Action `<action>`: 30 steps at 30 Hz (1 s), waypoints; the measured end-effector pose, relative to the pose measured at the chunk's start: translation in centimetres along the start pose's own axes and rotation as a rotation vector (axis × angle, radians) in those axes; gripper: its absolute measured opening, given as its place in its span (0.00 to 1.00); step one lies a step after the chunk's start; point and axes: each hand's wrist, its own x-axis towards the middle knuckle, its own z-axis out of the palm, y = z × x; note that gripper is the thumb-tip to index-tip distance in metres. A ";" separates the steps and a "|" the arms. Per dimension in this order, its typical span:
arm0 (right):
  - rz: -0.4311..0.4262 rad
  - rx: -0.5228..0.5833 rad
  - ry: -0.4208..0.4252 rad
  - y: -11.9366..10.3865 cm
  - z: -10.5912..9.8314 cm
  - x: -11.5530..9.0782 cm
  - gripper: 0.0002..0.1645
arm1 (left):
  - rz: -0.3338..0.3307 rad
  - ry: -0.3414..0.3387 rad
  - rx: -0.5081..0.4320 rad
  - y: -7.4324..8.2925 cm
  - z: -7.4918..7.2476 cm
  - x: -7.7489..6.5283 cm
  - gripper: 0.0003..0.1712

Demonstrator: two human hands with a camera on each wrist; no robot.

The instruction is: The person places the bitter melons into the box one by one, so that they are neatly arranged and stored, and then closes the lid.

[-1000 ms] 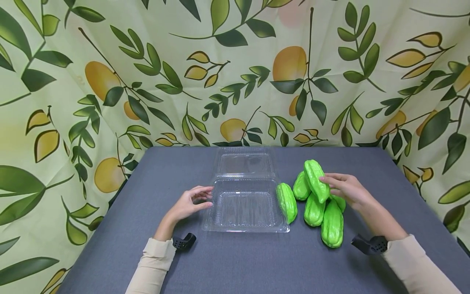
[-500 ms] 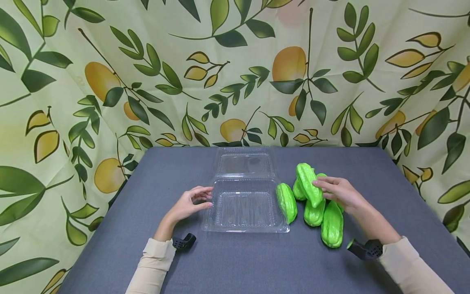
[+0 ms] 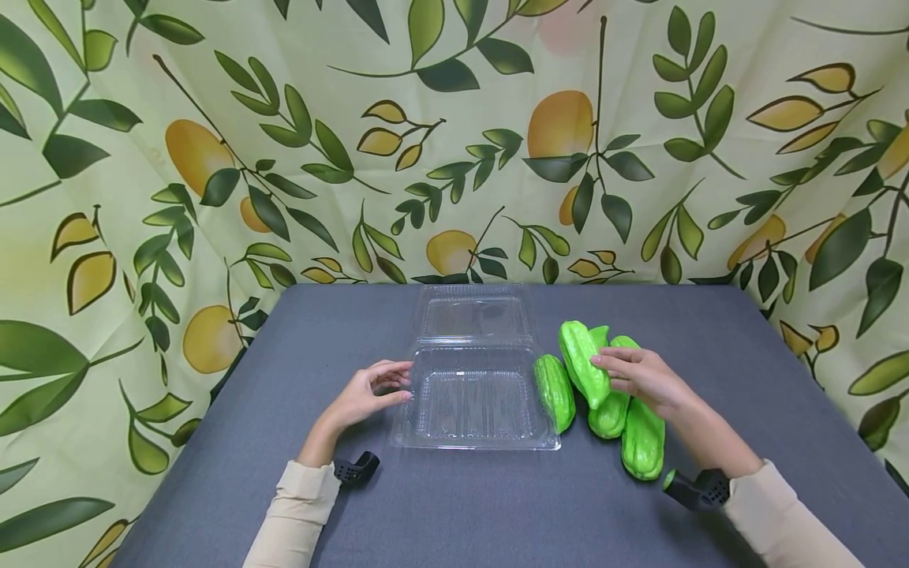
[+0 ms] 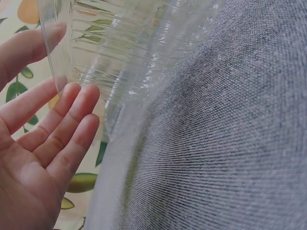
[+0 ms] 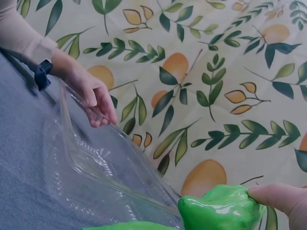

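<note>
Pinching a green gourd (image 3: 585,364) slanted eleven-to-five, the right-hand grip (image 3: 648,380) has the clear box (image 3: 476,404) toward nine o'clock; the left-hand grip (image 3: 360,394), loose and wide, is nearer it.

Holding out the left hand (image 3: 368,388) at seven o'clock, aimed toward two, with fingers (image 3: 389,368) relaxed, lightly bent, and thumb (image 3: 394,397) parted! And over at four o'clock, pinching with the right hand (image 3: 646,379), with the bare forearm (image 3: 717,438) slanted up toward ten!

There are six green fruits (image 3: 585,364), one clear container (image 3: 472,404) and two hands (image 3: 368,389).
</note>
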 end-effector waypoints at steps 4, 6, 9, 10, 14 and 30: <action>-0.010 0.005 -0.009 -0.1 0.6 -0.1 0.43 | 0.001 0.003 0.000 0.0 0.0 0.0 0.30; -0.009 0.002 -0.012 -0.1 0.8 -0.1 0.43 | 0.002 0.003 0.001 0.0 0.0 0.0 0.29; -0.007 -0.004 -0.009 -0.1 1.3 -0.2 0.42 | 0.002 0.003 0.005 0.0 0.0 0.0 0.29; -0.005 -0.006 -0.006 -0.2 1.4 -0.2 0.42 | 0.002 0.003 0.007 0.0 0.0 0.0 0.29; -0.008 -0.001 -0.005 -0.4 2.0 -0.1 0.43 | -0.003 0.001 0.015 0.1 -0.1 0.0 0.29; -0.039 0.070 -0.048 -1.0 4.3 0.0 0.42 | -0.025 -0.002 0.031 0.3 -0.1 -0.1 0.30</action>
